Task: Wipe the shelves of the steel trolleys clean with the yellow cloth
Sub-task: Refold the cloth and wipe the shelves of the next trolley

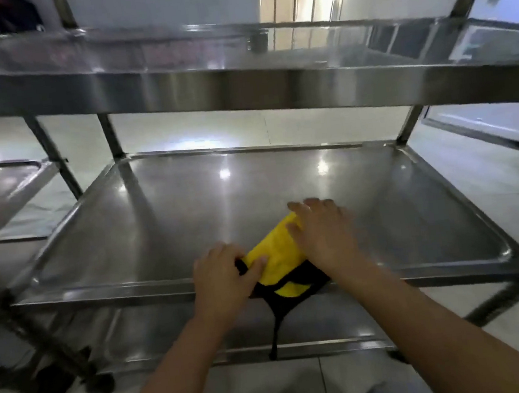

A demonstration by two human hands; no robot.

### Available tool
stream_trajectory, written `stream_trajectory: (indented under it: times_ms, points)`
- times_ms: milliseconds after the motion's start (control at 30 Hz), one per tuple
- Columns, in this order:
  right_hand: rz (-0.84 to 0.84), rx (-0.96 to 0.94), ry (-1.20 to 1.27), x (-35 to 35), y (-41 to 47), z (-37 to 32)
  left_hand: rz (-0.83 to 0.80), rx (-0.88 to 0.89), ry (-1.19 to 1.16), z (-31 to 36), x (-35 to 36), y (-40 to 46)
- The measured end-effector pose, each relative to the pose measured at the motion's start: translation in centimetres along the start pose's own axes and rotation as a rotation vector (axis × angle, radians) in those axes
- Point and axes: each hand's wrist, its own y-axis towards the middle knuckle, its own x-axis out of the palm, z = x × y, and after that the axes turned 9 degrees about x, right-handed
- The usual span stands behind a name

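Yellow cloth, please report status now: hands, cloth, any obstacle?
Left hand pinches yellow cloth at near edge; right hand presses flat on it. Cloth folded on middle shelf, black trim overhanging. Nothing in the way.

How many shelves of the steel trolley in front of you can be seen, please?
3: the top shelf overhead, the middle shelf under the yellow cloth, and the bottom shelf below, partly hidden.
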Motion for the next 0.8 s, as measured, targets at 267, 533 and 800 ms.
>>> stream_trajectory:
  times_ms: [267,533,800]
  points:
    - [-0.277,0.088,0.168,3.5,-3.0,-4.4,-0.063,-0.184,-0.278,-0.2,-0.3,-0.2]
    - [-0.283,-0.065,0.159,3.7,-0.4,5.7,-0.443,-0.125,0.324,-0.4,1.9,0.2]
    - [-0.359,0.220,0.139,2.6,3.6,13.7,-0.431,0.078,0.554,-0.6,2.8,1.1]
